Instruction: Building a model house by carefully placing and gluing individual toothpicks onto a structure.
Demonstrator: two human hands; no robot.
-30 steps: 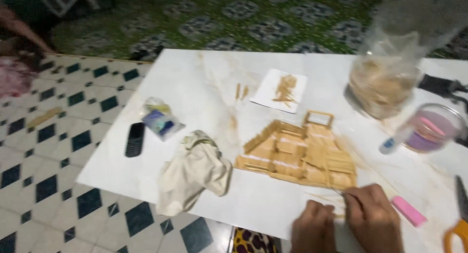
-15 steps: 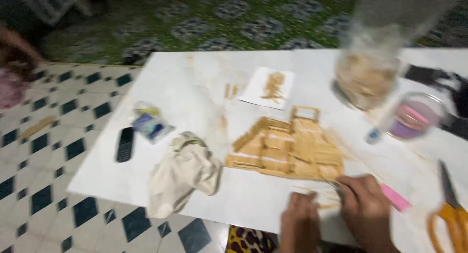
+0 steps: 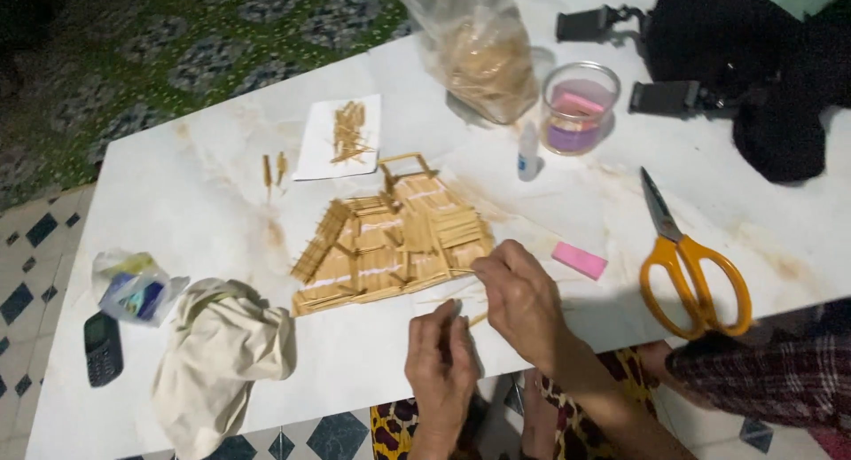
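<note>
A thin wooden stick (image 3: 463, 271) lies pinched at the fingertips of the right hand (image 3: 525, 302), long axis running roughly 3 to 9 o'clock, its free end pointing toward 9 and meeting the near edge of the stick-built model house (image 3: 393, 243). The fingers of that hand are drawn narrow around it. The left hand (image 3: 441, 364) sits just at 7 o'clock of the right, fingers close together and upright; a second short stick (image 3: 477, 319) shows between the two hands, but whether the left hand grips it cannot be told.

The model house lies flat at table centre (roof slats facing up), its long axis from 8 to 2 o'clock, a small open frame at its 12 o'clock end.

Outward from the house, on the white marble-look table (image 3: 213, 203):
- 11 o'clock: white paper sheet (image 3: 339, 137) with a heap of cut sticks; two loose sticks just at its 9 o'clock.
- 1 o'clock: clear plastic bag of sticks (image 3: 481, 57); beside it a glass jar (image 3: 579, 107) with pink contents and a small glue bottle (image 3: 528, 151).
- 3 o'clock: pink eraser (image 3: 580, 260), then orange-handled scissors (image 3: 687, 256), blades pointing to 11.
- 8 o'clock: crumpled cream cloth (image 3: 220, 354), a small plastic packet (image 3: 133, 285), a dark mobile phone (image 3: 102, 347).
- Far right corner: black camera bag (image 3: 736, 61).
</note>
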